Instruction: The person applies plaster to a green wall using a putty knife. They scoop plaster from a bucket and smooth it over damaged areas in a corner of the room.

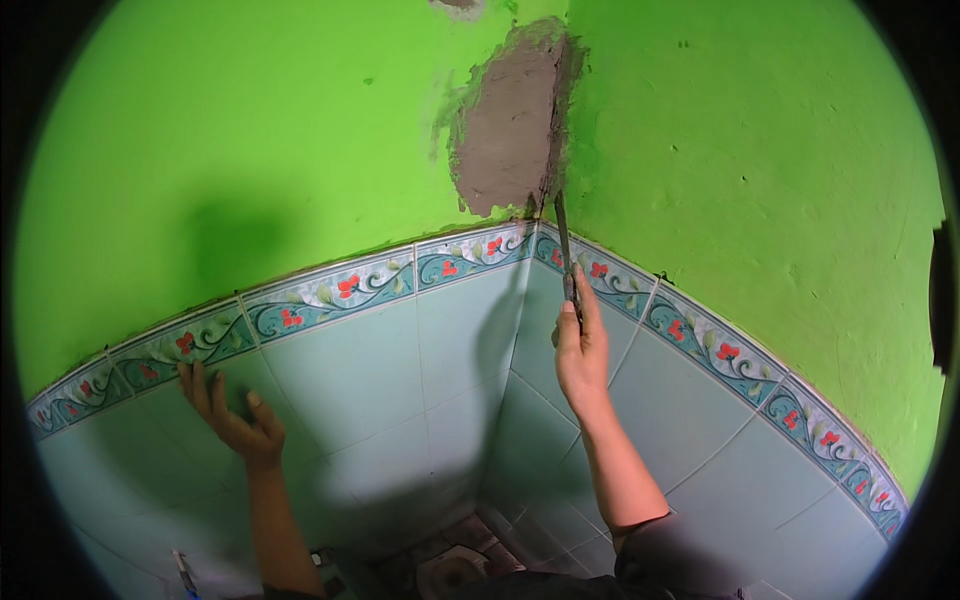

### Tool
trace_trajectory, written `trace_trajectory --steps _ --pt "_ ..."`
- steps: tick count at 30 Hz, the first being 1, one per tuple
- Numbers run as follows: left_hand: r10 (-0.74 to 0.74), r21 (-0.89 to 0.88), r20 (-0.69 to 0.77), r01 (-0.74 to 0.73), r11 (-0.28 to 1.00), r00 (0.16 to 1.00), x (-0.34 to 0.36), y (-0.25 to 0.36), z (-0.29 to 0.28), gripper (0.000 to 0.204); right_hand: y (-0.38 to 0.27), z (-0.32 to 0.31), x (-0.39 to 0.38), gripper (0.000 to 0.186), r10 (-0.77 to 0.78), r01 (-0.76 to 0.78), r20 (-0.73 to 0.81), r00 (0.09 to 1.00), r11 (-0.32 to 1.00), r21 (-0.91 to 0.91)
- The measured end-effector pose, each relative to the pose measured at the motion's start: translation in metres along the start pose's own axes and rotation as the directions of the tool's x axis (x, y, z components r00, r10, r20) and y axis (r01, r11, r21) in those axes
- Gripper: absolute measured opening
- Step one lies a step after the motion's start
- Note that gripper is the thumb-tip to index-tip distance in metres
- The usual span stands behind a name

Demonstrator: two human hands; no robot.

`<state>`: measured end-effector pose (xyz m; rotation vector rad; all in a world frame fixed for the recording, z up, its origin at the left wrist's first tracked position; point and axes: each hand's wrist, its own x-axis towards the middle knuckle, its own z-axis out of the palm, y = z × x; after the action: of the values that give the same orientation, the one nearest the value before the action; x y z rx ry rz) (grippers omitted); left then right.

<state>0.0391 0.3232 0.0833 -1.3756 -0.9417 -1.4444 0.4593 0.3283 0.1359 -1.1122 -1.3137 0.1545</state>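
Note:
My right hand (583, 350) is closed around the handle of a trowel (562, 228), its narrow dark blade seen nearly edge-on and pointing up. The blade's tip is at the lower end of a grey mortar patch (508, 120) in the wall corner; whether it touches the wall I cannot tell. The patch has ragged edges and lies mostly on the left wall, just above the tiles. On the left, my left hand (235, 415) is raised with its fingers apart and nothing in it, in front of the flowered border tiles (335, 292).
Bright green painted walls (740, 130) meet at the corner above pale blue-green tiles (380, 365). A smaller grey patch (458, 6) shows at the top edge. Far below, a squat toilet (458, 572) is dim in shadow. A dark object (940, 295) juts in at the right.

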Motion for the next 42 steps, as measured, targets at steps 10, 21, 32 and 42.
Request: trace_trajectory --steps 10,21,32,42 --pt "0.001 0.012 0.008 -0.002 1.000 1.000 -0.002 -0.001 0.000 0.039 -0.006 0.036 0.013 0.058 -0.277 0.254 -0.028 0.960 0.912 -0.323" --pt "-0.015 0.029 0.019 0.014 0.999 1.000 -0.003 -0.001 0.001 0.040 -0.010 0.072 0.040 0.067 -0.238 0.210 -0.052 0.970 0.924 -0.320" --pt "-0.010 0.040 0.036 0.008 0.999 0.999 -0.003 0.002 0.000 0.038 0.018 0.082 0.018 0.068 -0.306 0.277 -0.044 0.951 0.905 -0.322" --pt "0.002 0.047 0.031 -0.004 0.999 1.000 -0.002 0.003 0.000 0.038 -0.003 0.078 0.042 0.068 -0.385 0.339 -0.063 0.921 0.870 -0.359"
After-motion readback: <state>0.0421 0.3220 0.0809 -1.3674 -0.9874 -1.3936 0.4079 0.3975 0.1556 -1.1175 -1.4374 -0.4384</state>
